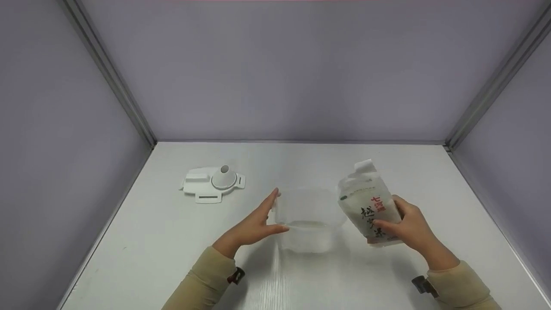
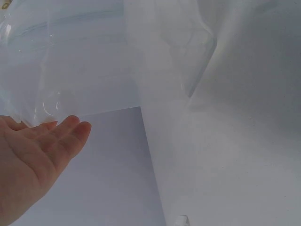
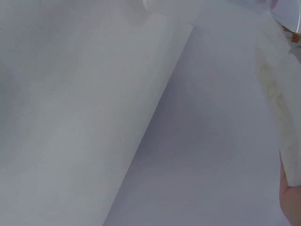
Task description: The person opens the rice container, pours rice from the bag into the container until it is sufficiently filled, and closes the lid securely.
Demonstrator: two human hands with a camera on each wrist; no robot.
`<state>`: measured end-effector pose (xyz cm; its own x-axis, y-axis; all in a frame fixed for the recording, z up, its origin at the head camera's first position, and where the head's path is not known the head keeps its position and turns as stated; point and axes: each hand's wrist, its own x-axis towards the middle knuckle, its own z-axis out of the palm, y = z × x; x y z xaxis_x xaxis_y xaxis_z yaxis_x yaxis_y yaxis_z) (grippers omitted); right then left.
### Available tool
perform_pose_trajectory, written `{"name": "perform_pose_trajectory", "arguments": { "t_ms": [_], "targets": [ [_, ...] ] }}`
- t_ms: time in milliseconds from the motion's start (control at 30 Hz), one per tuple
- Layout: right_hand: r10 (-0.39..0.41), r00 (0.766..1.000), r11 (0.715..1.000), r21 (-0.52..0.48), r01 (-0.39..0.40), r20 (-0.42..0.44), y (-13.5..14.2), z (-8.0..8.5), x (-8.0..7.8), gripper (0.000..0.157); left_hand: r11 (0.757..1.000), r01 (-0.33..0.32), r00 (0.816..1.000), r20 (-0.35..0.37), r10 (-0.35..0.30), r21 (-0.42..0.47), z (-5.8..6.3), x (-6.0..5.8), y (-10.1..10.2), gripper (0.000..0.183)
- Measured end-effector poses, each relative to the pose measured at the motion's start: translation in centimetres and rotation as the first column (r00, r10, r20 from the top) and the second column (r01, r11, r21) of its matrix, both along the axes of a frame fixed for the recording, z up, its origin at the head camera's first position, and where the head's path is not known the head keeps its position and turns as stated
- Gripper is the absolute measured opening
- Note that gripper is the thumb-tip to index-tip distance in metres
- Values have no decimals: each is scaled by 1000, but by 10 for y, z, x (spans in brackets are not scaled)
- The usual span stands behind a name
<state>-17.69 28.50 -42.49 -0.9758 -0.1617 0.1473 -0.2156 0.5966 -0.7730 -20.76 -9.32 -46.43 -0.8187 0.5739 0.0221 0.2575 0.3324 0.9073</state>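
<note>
A clear plastic container [image 1: 308, 206] stands in the middle of the white table. My left hand [image 1: 255, 224] is at its left side, thumb toward the near edge and fingers extended toward the far one. In the left wrist view, those fingertips [image 2: 80, 129] lie right at the edge of the clear plastic [image 2: 84, 70]. To the right of the container, my right hand [image 1: 409, 226] grips a bag of rice [image 1: 366, 206] by its lower part, thumb across the front. The bag tilts to the left, its crumpled top upward. Only the side of the bag [image 3: 280, 103] shows in the right wrist view.
At the back left of the table [image 1: 142, 224] lies a white plastic piece [image 1: 208, 184] with a cone-shaped spout and slotted tabs. Grey walls [image 1: 301, 77] enclose the table at the back and on both sides.
</note>
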Motion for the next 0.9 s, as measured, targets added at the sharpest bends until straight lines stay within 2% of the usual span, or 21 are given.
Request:
{"name": "perform_pose_trajectory", "arguments": {
  "t_ms": [300,633,767,900],
  "targets": [
    [26,1000,999,19,-25,-7,-2,3,-3,50,1000,-2,1000,0,2,-8,-1,-1,1,95],
    [82,995,996,48,-79,-64,-2,5,-8,46,991,-31,999,-42,25,-129,7,-3,0,101],
    [98,993,994,64,-94,-66,-3,7,-8,47,980,-85,991,-118,65,-182,17,-3,5,101],
    [115,991,991,78,-109,-74,-4,10,-9,47,977,-153,957,-268,110,-147,35,-4,21,83]
  ]
}}
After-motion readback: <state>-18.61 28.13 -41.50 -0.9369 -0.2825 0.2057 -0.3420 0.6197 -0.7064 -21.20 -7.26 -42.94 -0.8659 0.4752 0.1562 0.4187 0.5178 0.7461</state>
